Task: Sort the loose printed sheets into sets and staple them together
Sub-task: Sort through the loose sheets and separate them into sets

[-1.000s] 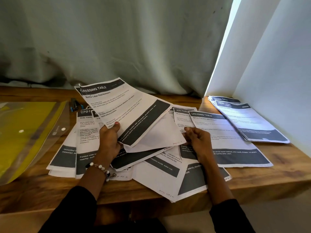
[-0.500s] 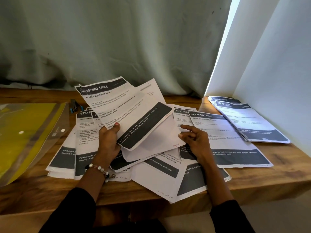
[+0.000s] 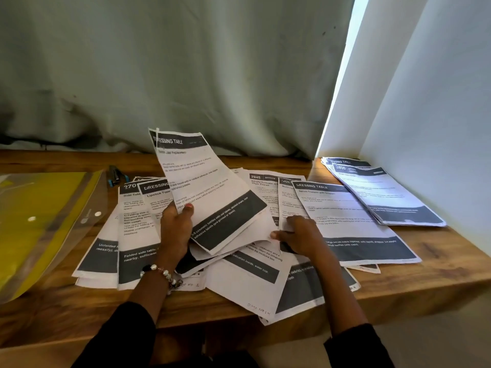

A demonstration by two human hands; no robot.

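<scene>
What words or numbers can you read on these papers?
"DRESSING TABLE": right sheet
"ESSING TABLE": held sheet, in left hand
"2945": middle sheet
"3800": corner stack
"Lipstick": left sheet
Body text mostly too small to read.

Wooden worktop (image 3: 438,277), grain visible, front edge nearest the camera. Loose printed sheets (image 3: 252,277) spread overlapping across the middle, some overhanging the front edge. Separate stack of sheets (image 3: 385,197) at the back right corner, against the wall. Clear plastic folder (image 3: 47,224) with yellow inside along the left edge, slightly lifted at the front. Small dark stapler (image 3: 114,176) with blue tip toward the back edge, between folder and sheets.
</scene>
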